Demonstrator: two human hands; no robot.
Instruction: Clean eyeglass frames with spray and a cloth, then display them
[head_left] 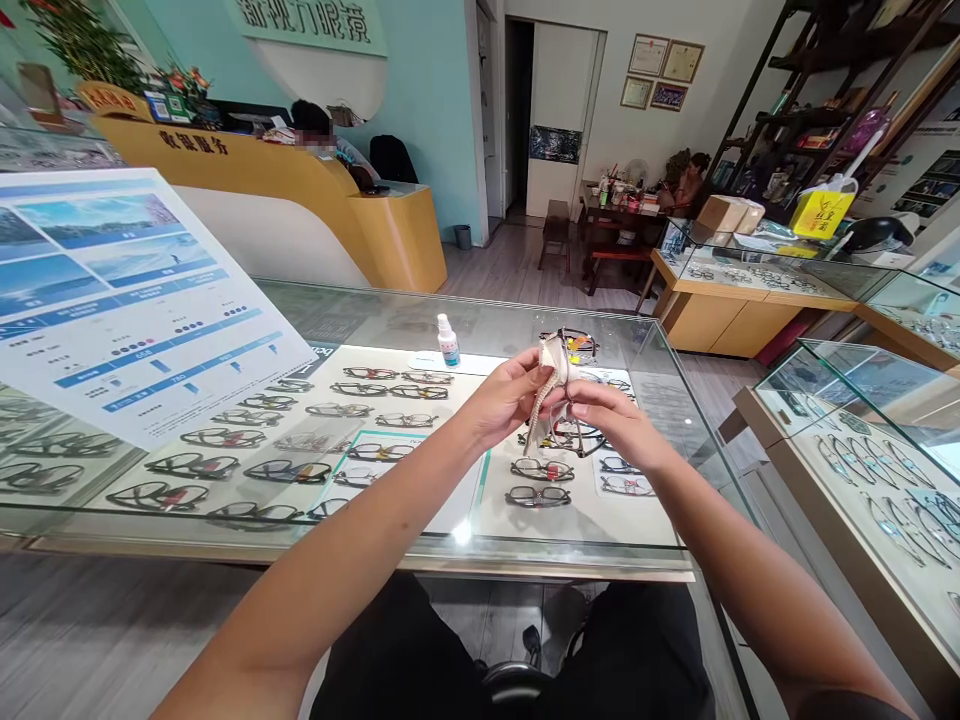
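My left hand (517,392) pinches a pale cleaning cloth (553,362) above the right part of the glass counter (360,320). The cloth is folded over part of a pair of glasses (568,372), and one end of it hangs down. From the other side, my right hand (615,420) grips the thin dark frame of the glasses between thumb and fingers. Which lens lies under the cloth I cannot tell. Just beyond my left hand, a small white spray bottle (448,342) with a blue label stands upright on the glass.
Several rows of glasses (289,470) lie under the counter's glass. A printed lens chart (150,300) stands at the left. Another glass display case (862,440) is at the right. Behind are a yellow reception desk (405,235) with a person and a wooden table (622,215).
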